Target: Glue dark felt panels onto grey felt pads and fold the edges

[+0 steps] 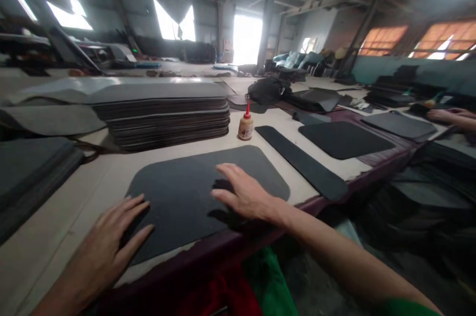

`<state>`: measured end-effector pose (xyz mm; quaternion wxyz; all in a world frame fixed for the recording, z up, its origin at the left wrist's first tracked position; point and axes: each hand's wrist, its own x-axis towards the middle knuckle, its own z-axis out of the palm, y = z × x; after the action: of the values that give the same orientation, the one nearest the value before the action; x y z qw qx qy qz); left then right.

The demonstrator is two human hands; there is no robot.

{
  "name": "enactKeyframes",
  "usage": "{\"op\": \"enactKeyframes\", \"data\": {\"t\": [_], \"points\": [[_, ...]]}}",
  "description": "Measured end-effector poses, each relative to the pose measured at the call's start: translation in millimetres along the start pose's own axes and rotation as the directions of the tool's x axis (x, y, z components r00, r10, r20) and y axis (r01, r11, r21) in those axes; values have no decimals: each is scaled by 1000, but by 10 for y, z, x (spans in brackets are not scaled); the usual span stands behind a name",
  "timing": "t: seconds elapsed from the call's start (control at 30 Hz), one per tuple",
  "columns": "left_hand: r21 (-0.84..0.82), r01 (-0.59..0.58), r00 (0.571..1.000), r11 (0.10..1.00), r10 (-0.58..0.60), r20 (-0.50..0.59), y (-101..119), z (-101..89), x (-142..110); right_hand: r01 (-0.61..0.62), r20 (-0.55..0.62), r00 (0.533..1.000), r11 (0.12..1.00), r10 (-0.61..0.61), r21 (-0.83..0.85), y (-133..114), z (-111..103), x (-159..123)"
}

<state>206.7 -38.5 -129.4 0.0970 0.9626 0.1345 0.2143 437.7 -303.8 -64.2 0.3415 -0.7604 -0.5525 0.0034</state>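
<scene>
A dark grey mat piece with rounded corners lies flat on the pale worktable in front of me. My left hand rests open at its near left edge, fingers stretched out onto the mat. My right hand lies open on the middle of the same mat, fingers flat and pointing left. Neither hand holds anything.
A tall stack of similar mats stands behind. A small glue bottle with a red cap is beside it. A long narrow dark strip and more mat pieces lie to the right. Another person's hand shows at far right.
</scene>
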Motion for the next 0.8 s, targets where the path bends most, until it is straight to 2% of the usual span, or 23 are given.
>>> {"op": "enactKeyframes", "data": {"t": [0.07, 0.13, 0.2, 0.3, 0.37, 0.47, 0.67, 0.8], "points": [[41, 34, 998, 999, -36, 42, -53, 41, -11, 210, 82, 975, 976, -205, -58, -206, 237, 226], [74, 56, 995, 996, -61, 77, -95, 68, -18, 322, 130, 943, 940, -307, -115, -272, 437, 452], [105, 59, 993, 993, -68, 93, -115, 83, -21, 327, 200, 934, 935, -297, -135, -219, 595, 614], [173, 43, 991, 984, -64, 118, -103, 89, -21, 235, 314, 932, 963, -183, -135, -18, 708, 683], [212, 23, 990, 977, -51, 129, -85, 90, -20, 162, 333, 937, 976, -106, -145, 135, 679, 652], [233, 2, 993, 972, -30, 117, -91, 101, -25, 78, 305, 952, 982, -22, -174, 362, 518, 593], [227, -16, 995, 974, -8, 102, -197, 154, -41, -84, 156, 977, 938, 144, -336, 843, 151, 537], [231, -22, 995, 973, -2, 103, -224, 173, -57, -185, 99, 966, 908, 237, -375, 1097, 14, 490]]}}
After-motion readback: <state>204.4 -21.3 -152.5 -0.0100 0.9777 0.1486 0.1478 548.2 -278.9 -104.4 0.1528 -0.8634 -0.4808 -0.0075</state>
